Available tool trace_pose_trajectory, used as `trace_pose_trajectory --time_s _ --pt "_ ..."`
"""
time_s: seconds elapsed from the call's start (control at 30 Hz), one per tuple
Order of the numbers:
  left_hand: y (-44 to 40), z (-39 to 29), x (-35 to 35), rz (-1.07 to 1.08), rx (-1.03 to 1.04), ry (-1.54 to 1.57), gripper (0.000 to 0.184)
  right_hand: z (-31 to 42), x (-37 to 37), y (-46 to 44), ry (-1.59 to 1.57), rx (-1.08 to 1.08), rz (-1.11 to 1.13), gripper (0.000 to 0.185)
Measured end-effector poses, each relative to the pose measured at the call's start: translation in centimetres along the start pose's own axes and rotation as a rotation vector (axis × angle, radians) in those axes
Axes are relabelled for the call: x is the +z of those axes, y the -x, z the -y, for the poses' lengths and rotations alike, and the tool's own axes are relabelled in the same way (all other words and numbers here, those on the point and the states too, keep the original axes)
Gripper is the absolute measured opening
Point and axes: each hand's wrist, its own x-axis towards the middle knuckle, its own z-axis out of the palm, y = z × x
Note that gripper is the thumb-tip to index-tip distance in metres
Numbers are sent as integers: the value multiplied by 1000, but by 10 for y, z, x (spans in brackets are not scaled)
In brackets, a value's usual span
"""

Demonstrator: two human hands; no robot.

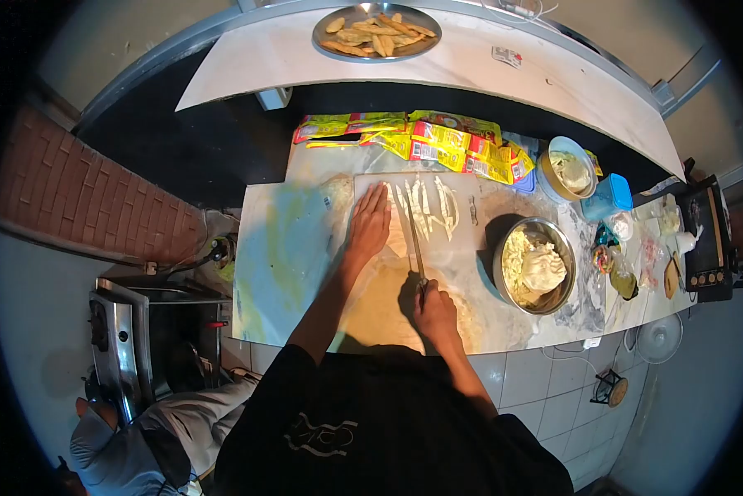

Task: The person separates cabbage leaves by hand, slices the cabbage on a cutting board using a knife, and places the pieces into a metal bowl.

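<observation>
My left hand (371, 221) lies flat, fingers stretched out, on a pale piece of dough (397, 235) on a whitish cutting board (462, 236). In my right hand (435, 311) is the handle of a long knife (415, 236), its blade pointing away from me along the right edge of that piece. Right of the blade lie several thin, pale dough strips (425, 208), some of them curved. A broad tan sheet (380, 310), perhaps rolled dough, spreads over the table nearest my body, under my forearms.
On the right stands a steel bowl (500, 285) holding a dough lump and pale shreds. Behind it are a second bowl (566, 197) and a blue-lidded container (609, 197). Yellow-red packets (454, 140) line the back. A plate (322, 41) of fried pieces sits on the shelf. A person (198, 426) is at lower left.
</observation>
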Motion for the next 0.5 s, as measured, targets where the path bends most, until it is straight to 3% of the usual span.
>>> trace_pose_trajectory --time_s 0.17,0.27,0.5 --pt "1 4 -3 43 67 -87 49 13 -2 -24 -71 -59 -51 25" --pt "2 7 9 31 100 -271 49 27 -8 -45 19 -49 10 27" --pt "2 1 4 64 98 -357 50 39 -10 -61 70 -51 94 30"
